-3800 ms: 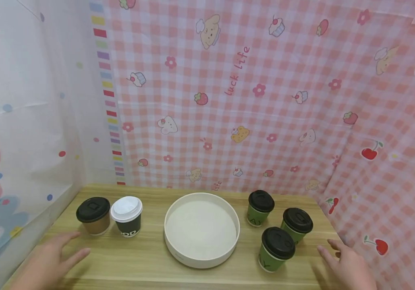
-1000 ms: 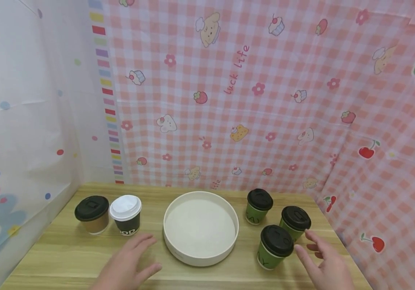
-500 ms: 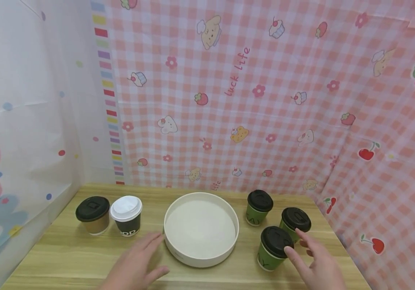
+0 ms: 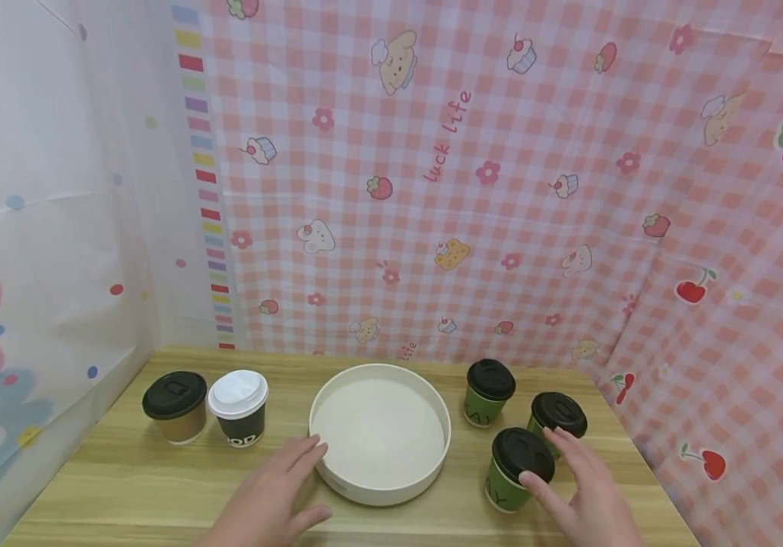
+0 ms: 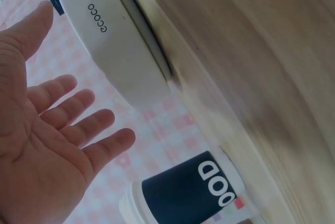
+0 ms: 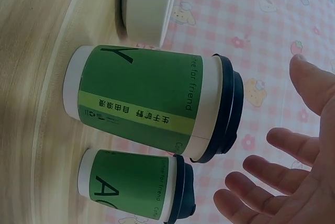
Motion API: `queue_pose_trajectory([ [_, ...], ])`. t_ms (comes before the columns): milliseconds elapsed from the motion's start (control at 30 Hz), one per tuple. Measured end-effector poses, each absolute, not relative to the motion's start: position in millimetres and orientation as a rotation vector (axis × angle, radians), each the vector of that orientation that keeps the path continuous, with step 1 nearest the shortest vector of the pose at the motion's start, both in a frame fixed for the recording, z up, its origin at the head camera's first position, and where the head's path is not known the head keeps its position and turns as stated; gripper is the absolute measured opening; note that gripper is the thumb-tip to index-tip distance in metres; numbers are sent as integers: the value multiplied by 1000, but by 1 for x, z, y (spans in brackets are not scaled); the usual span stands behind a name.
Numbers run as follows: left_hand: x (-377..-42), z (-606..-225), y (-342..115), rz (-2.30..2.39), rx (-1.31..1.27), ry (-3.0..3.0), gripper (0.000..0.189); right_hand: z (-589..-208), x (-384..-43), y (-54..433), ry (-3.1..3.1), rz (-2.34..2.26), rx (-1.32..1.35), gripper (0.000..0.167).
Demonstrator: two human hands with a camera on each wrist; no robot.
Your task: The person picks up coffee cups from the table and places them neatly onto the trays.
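A round cream tray (image 4: 381, 425) with a raised rim sits mid-table; the left wrist view shows lettering on its side wall (image 5: 99, 30). My left hand (image 4: 271, 494) is beside its front left rim, fingers spread and holding nothing. At the right stand green paper cups with black lids: a front cup (image 4: 511, 482), one behind it (image 4: 559, 414) and a back cup (image 4: 487, 395). My right hand (image 4: 586, 494) hovers by the front cup's lid, thumb and fingers apart. In the right wrist view the front cup (image 6: 141, 98) stands clear of the hand's spread fingers (image 6: 254, 166).
On the left stand a brown cup with a black lid (image 4: 175, 406) and a dark cup with a white lid (image 4: 239, 406). Patterned cloth (image 4: 398, 228) walls in the wooden table (image 4: 159, 486) at the back and sides.
Both hands have come inward from the table's sides. The left has moved right to the tray's rim, the right has moved left to the front green cup. The cups and tray stay put.
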State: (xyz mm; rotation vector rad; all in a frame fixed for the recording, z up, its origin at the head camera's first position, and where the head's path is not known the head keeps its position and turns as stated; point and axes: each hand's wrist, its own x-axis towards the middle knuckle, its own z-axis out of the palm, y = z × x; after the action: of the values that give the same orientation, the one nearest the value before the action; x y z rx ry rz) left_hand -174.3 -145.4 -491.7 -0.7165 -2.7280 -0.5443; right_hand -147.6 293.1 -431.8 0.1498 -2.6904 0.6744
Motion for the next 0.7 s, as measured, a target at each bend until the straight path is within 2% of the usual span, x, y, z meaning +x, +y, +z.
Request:
queue_pose_trajectory([
  [700,-179,-501,-143,-636,-757,-2867,86,-438,-151,287,-2728,660,138,80],
])
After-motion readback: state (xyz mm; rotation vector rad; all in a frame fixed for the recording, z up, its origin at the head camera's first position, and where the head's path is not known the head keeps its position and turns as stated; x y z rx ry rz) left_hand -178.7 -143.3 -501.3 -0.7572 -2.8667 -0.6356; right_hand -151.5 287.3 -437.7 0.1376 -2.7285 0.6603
